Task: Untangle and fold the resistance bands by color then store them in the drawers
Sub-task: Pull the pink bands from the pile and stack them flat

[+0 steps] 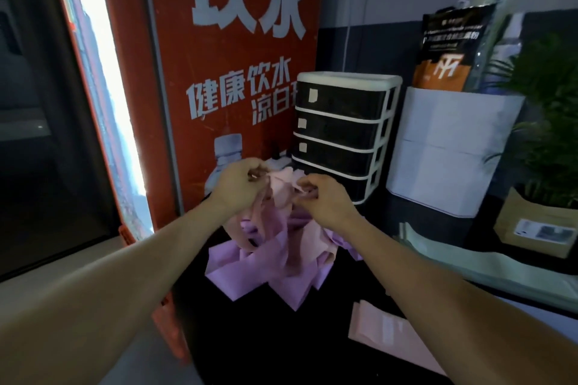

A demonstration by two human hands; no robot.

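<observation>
A tangled heap of pink and purple resistance bands (275, 247) lies on the dark counter, its pale pink strands lifted at the top. A folded pink band (380, 330) lies flat nearer the viewer. Behind stands the four-drawer organizer (342, 131), drawers apparently closed.

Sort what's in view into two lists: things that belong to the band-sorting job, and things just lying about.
Job: tangled pile of pink and purple bands; folded pink band; drawer unit; left hand; right hand.

Lying about: red water poster; potted plant; black pouch; white bin.
</observation>
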